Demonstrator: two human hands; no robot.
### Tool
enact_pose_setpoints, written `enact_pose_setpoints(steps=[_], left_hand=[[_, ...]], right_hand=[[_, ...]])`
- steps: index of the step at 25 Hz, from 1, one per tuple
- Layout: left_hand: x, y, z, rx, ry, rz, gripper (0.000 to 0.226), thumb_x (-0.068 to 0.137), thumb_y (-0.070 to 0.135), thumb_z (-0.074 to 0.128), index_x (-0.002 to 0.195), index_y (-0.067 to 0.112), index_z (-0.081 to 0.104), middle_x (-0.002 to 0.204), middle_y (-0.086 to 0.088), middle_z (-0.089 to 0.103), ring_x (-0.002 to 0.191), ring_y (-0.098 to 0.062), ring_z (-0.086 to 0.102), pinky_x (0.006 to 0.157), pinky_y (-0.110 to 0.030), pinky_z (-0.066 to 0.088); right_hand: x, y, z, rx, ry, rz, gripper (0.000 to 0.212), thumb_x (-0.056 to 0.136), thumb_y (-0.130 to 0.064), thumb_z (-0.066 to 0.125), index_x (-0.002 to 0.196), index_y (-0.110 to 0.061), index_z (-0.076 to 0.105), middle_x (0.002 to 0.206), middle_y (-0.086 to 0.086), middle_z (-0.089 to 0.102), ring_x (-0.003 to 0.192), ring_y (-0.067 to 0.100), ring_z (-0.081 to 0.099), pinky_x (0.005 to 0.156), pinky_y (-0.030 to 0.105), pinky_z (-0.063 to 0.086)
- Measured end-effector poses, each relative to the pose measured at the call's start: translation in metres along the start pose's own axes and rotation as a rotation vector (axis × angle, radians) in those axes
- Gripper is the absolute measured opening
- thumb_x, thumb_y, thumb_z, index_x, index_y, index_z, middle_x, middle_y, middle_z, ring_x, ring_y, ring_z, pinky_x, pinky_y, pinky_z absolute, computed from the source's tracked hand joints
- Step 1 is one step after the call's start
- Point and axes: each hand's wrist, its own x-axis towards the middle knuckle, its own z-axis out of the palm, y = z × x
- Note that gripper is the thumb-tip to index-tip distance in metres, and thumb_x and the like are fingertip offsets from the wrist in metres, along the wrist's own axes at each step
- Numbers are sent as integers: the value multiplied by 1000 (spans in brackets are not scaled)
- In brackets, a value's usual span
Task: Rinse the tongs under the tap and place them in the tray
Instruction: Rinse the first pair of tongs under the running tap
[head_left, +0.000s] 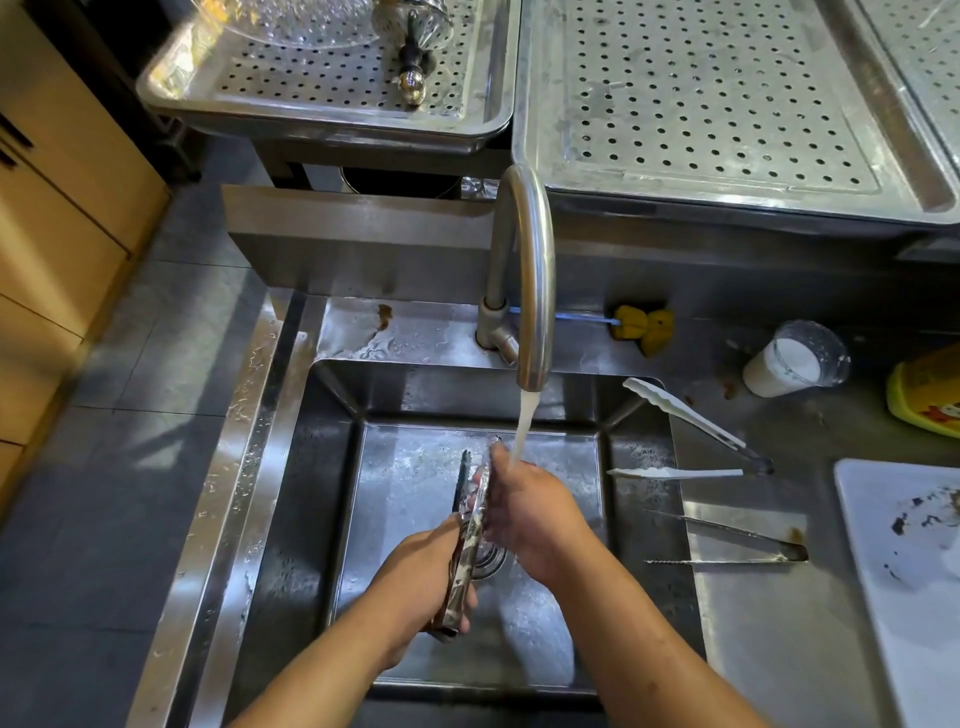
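The left hand (422, 582) is clenched around the hinge end of the metal tongs (470, 525), fingers wrapped about the handle so that only the knuckles and thumb side show. The right hand (524, 506) grips the upper part of one tong arm, fingertips (497, 457) pressed along its edge right where the water stream (523, 426) lands. The tongs point away from the person, arms slightly spread, held above the floor of the sink (332, 467) and over the drain, which they partly cover. Both forearms reach in from the lower edge, the right crossing above the left wrist level, wrists bent inward toward each other. The tap (530, 270) arches over the basin, its spout just above the right hand. On the counter to the right lie white plastic tongs (685, 415) and thin metal tongs (737, 545), both poking over the sink rim. Beyond the tap sits a large perforated tray (727, 104), cut off at the top; a smaller tray (322, 88) to its left holds glassware too cropped to identify.
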Motion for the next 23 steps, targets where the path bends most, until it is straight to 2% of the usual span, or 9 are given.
enact_pose_setpoints(steps=[3,7,10,12,13,15,18,21,23], left_hand=[[0,-1,-1,-3,1,4,65,87,81,52,78,20,72,62,-12,70,47,-25,61,43,-24,46],[-2,2,-2,36,38,40,56,82,79,53,64,30,74,58,-1,68,49,-17,63,50,-27,50],[0,4,1,132,187,75,51,94,73,47,65,40,74,51,16,69,46,-2,64,57,-26,48],[3,4,2,255,276,134,49,101,67,43,70,45,72,56,24,70,58,-6,67,60,-29,47],[5,4,3,308,275,157,44,101,67,42,74,47,72,61,24,72,65,-10,69,61,-31,49],[10,6,5,358,250,168,40,97,66,48,82,39,74,69,18,76,70,-12,73,65,-36,58],[15,9,6,356,179,178,30,85,59,71,89,30,70,70,9,74,50,-2,67,42,-24,50],[20,20,9,246,54,195,31,83,41,84,105,28,67,79,2,77,51,-4,67,39,-15,44],[28,32,15,139,-18,198,27,91,31,80,110,15,69,69,0,76,47,-11,63,39,-19,45]], right_hand=[[0,-2,0,2,-46,-13,18,105,-26,59,102,-9,61,83,12,72,73,29,56,58,34,48],[3,-3,1,-65,61,-24,23,105,-32,57,97,-12,64,69,4,72,52,14,55,49,28,43],[3,4,1,-178,68,-56,12,101,-28,63,98,-17,66,81,3,65,64,13,61,58,30,49],[-2,13,5,-242,97,-16,11,102,-28,60,104,-20,67,93,6,68,79,18,67,60,31,54],[-6,18,8,-242,88,30,14,104,-29,56,106,-19,66,92,6,70,74,17,69,54,28,55],[-15,27,12,-165,48,121,21,106,-30,49,107,-16,64,77,5,72,58,16,70,45,26,53],[-23,34,5,11,46,211,27,108,-25,42,113,-12,65,79,9,77,60,24,72,50,32,57],[-29,36,-9,44,37,280,37,107,-29,43,111,-7,73,76,8,72,49,15,55,42,23,42],[-34,34,-16,92,-9,327,38,104,-42,53,100,-12,76,75,6,65,46,12,45,38,20,34]])
